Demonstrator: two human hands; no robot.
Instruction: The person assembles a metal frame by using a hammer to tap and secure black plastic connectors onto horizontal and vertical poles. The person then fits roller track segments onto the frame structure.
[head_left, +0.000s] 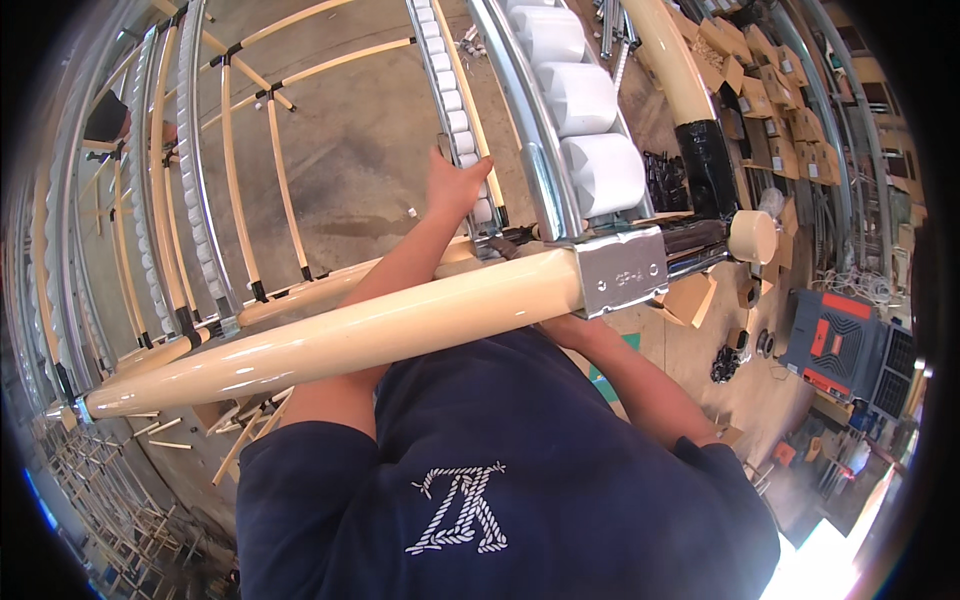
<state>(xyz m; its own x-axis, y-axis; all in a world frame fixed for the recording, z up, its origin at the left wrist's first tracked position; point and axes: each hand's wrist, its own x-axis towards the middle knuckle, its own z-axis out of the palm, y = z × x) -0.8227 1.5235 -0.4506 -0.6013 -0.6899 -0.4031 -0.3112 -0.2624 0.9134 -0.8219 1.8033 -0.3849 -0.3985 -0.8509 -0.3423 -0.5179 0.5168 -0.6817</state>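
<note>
The left hand [456, 187] is doing the holding here: its fingers are curling over the left side of the narrow roller track [452, 100] while the thumb is lying on the right, against the thin beige pipe [468, 75] that is running alongside. So the track is sitting right inside that grasp, its white rollers showing above and below the hand, and its long axis is pointing away from the body, roughly crosswise to the thick beige pipe [350, 335] in front of the chest. The track's near end is lying just beyond that pipe's far edge, closer to the pipe's right end than its left. Down at that right end, the right hand [568, 328] is tucking in beneath the pipe, close to the lower left corner of the metal bracket [622, 270]; its fingers are hiding, so I cannot tell whether they are gripping anything. The left is clearly the nearer hand, already touching the track, while the wide roller track [560, 100] is running off to its right, apart from its thumb.
</note>
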